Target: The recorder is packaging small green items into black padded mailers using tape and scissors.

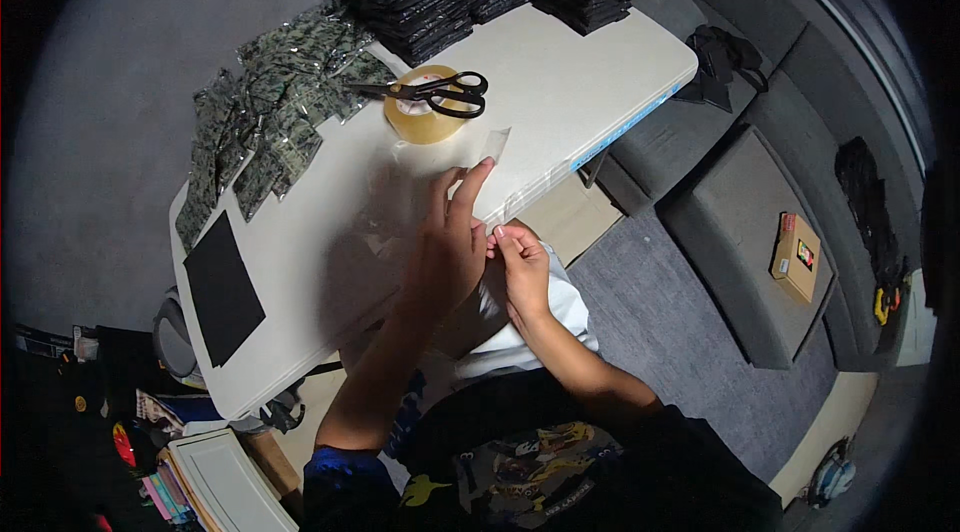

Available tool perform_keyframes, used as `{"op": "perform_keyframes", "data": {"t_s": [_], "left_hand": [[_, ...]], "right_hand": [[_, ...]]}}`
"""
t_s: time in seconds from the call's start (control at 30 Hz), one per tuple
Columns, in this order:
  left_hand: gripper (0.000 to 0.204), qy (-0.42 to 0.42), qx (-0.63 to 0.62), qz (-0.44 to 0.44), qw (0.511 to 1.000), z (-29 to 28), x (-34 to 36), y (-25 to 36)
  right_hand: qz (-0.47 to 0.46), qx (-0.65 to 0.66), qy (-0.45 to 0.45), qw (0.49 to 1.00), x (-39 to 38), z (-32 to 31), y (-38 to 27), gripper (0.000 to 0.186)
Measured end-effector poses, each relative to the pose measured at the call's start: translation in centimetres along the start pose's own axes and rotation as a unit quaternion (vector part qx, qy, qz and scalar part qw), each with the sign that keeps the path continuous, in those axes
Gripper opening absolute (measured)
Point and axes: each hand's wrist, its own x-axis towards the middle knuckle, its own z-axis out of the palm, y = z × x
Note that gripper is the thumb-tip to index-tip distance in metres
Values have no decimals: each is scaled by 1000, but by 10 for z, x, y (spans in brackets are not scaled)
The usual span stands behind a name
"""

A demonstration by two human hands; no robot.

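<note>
Left head-worn fisheye camera, facing steeply downward. The wearer's shirt (640,472) lies nearest, at the lower edge, with the white tabletop (570,62) just beyond; the grey sofa (805,82) stands farther off at right, its edges bowed.

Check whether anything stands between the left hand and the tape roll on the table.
Nothing visible stands between the left hand and the near side of the tape roll. Black scissors lie across the roll's top, though, and could hinder a grasp from above.
</note>
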Motion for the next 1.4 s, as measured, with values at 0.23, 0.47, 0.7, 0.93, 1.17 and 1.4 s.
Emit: {"op": "perform_keyframes", "data": {"t_s": [0.23, 0.47, 0.7, 0.93, 1.17, 1.4], "left_hand": [[73, -8, -2, -17, 1000, 0, 1, 2], [74, -17, 6, -18, 1000, 3, -2, -6], [75, -20, 8, -12, 1000, -2, -1, -4], [78, 100, -33, -57, 993, -55, 23, 21], [76, 23, -400, -93, 912, -72, -4, 6], [78, 19, -422, -98, 901, -67, -13, 3]], "right_hand": [[-1, -26, 15, 1000, 3, -4, 5, 12], [-3, -84, 46, 995, 4, 1, 2, 20], [17, -80, 35, 996, 14, -12, 15, 42], [-37, -120, 18, 992, 16, -19, 10, 46], [-125, -213, -50, 968, -21, 18, -31, 35], [-76, -75, -140, 984, -14, 73, -78, 17]]}}
